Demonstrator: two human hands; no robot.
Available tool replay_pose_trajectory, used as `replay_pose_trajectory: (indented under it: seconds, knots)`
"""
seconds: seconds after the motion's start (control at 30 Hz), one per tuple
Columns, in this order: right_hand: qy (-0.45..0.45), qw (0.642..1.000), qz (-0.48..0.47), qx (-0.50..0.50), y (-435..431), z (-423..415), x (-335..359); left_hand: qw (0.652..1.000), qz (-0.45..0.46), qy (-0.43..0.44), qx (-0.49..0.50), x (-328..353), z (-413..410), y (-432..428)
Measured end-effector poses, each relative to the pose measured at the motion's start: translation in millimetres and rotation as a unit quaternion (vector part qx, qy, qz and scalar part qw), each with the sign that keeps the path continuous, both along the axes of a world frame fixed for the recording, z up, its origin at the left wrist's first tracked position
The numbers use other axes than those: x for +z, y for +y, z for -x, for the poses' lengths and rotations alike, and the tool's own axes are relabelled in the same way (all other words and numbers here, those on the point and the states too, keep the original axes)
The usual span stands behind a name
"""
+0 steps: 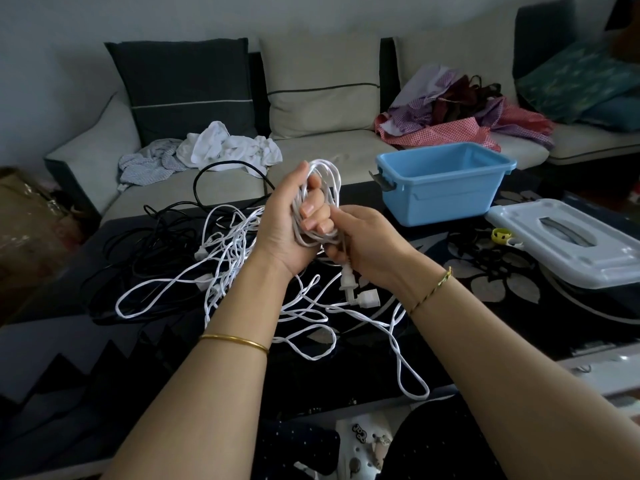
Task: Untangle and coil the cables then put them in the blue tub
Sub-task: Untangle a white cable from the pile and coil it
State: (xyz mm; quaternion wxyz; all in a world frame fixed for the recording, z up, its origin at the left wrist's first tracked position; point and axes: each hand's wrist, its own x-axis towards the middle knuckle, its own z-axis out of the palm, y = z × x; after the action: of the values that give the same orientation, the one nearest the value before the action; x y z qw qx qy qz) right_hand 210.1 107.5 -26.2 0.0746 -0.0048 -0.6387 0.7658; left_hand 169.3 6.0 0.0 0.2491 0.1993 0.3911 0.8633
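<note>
My left hand (287, 220) grips a coil of white cable (327, 178) held upright above the dark table, fingers curled round the loops. My right hand (363, 237) pinches the same cable just below the coil, near its white plug (348, 282). More white cable (242, 282) lies in loose tangled loops on the table under my hands. A tangle of black cable (152, 237) lies at the left, one loop reaching up onto the sofa. The blue tub (440, 192) stands empty at the back right of the table.
A white lid (575, 244) lies right of the tub, a small yellow object (502, 234) beside it. Behind the table (381, 358) is a sofa with cushions, white laundry (225, 147) and a heap of coloured fabric (460, 112).
</note>
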Motion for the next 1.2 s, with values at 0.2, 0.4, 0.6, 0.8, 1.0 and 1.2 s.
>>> replay_pose_trajectory:
  seconds: [0.2,0.4,0.6,0.8,1.0,1.2]
  knots:
    - [0.034,0.978,-0.157,-0.135,11,2,4,0.997,0.057,-0.009,0.046,-4,1,4]
    - [0.062,0.871,-0.428,-0.234,32,2,7,0.979,0.199,0.013,0.051,-9,3,-4]
    - [0.079,0.798,-0.551,-0.229,34,-4,8,0.948,0.28,0.132,0.076,-12,5,0]
    - [0.103,0.799,-0.541,-0.242,34,-2,5,0.957,0.249,0.113,0.093,-13,5,2]
    - [0.093,0.894,-0.397,-0.185,26,1,2,0.976,0.134,0.077,0.153,-12,2,14]
    - [0.072,0.959,-0.251,-0.108,23,-1,-1,0.985,0.081,0.051,0.145,-9,3,13]
